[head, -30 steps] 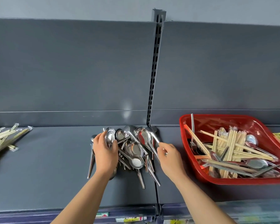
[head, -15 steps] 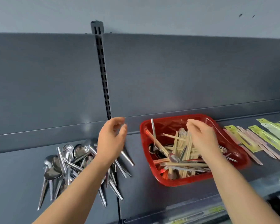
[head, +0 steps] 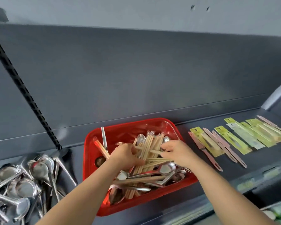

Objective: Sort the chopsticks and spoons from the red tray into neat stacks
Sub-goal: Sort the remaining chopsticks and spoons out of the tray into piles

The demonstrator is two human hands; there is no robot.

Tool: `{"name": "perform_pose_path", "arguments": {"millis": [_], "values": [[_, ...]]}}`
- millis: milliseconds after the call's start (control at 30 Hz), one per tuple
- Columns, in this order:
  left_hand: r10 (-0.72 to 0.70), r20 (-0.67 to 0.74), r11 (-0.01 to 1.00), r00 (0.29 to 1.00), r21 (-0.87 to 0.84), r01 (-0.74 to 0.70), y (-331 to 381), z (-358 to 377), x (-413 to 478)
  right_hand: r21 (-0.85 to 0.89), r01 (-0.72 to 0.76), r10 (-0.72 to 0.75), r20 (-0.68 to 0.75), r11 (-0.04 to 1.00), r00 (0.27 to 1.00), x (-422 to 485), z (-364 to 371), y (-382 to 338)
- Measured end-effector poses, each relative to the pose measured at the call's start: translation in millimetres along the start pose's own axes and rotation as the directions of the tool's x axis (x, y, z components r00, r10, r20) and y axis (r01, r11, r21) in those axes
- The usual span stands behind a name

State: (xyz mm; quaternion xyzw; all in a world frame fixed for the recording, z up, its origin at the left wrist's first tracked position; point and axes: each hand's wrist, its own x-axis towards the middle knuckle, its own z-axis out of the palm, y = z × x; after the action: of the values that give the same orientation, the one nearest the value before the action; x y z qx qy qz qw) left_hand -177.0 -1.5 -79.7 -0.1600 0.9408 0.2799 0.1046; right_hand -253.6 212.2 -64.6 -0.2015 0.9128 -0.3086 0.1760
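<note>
The red tray (head: pixel 130 125) sits in the middle of the grey shelf, holding a jumble of wooden chopsticks (head: pixel 150 143) and metal spoons (head: pixel 166 168). Both my hands are inside it. My left hand (head: pixel 125 157) curls its fingers round a bunch of chopsticks near the tray's middle. My right hand (head: pixel 177 151) pinches the ends of a few chopsticks that lie crosswise, just right of the bunch. The sorted spoon pile (head: pixel 23 184) lies on the shelf to the left of the tray. The picture is slightly blurred.
Flat green and pink packaged utensils (head: pixel 234 140) lie in rows on the shelf right of the tray. A black slotted upright (head: pixel 23 88) runs up the grey back panel at the left. The shelf's front edge (head: pixel 234 189) is close to my arms.
Both hands left the spoon pile and moved right into the red tray, where they now take hold of chopsticks. The view swung right, bringing the packaged utensils into sight.
</note>
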Motion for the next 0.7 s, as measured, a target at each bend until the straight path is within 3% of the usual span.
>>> {"name": "perform_pose_path", "arguments": {"millis": [167, 267, 433, 700], "values": [[0.022, -0.029, 0.993, 0.999, -0.117, -0.025, -3, 0, 4, -0.028, 0.068, -0.066, 0.067, 0.997, 0.996, 18, -1, -1], [0.064, -0.072, 0.997, 0.995, -0.047, -0.067, -9, -10, -4, -0.023, 0.118, -0.114, 0.12, 0.993, 0.986, 17, -2, -3], [0.058, 0.03, 0.997, 0.998, 0.045, -0.059, -20, -19, -23, -0.015, 0.189, -0.175, 0.303, 0.982, 0.937, 10, 6, -10], [0.137, -0.089, 0.99, 0.987, 0.05, -0.133, -21, -29, -37, -0.151, 0.309, -0.234, 0.378, 0.939, 0.896, 5, 34, -19]]}}
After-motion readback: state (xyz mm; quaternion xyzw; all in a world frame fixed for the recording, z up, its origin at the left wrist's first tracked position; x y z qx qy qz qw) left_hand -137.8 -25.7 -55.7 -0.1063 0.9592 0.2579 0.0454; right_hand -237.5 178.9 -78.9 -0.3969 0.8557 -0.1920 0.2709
